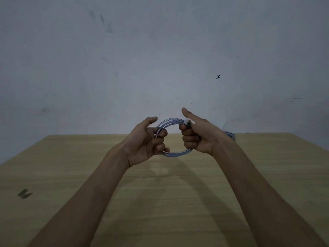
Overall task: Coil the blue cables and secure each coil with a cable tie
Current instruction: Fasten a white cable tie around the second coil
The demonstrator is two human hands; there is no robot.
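Grey scuffed wall (160, 59) behind, light wood counter (160, 202) in front, dim lighting. One dark smudge mark (25, 193) is seen on the counter at lower left.

Blue cable coil (173, 137) is held up in the air above the far part of the counter, between both hands, ring roughly facing the camera. Several loops are bundled together.

Left hand (144, 141): grip is clenched on the left side of the coil, fingers curled through the ring and around the strands, thumb raised and pointing toward the top of the loop, not pressed on it.

Right hand (199, 134): grip is clenched on the right side of the coil, fingers wrapped around the strands, thumb lifted free and pointing up. A small white piece (187, 122) is pinned against the coil at the top of this fist; it looks like a cable tie or a plug end, which one cannot be told at this blur.

More blue cable (229, 135) is seen lying on the counter near its far edge, just past the right wrist, partly hidden by it. A thin strand rises from it against the wall.

Both forearms are bare and extended well forward.
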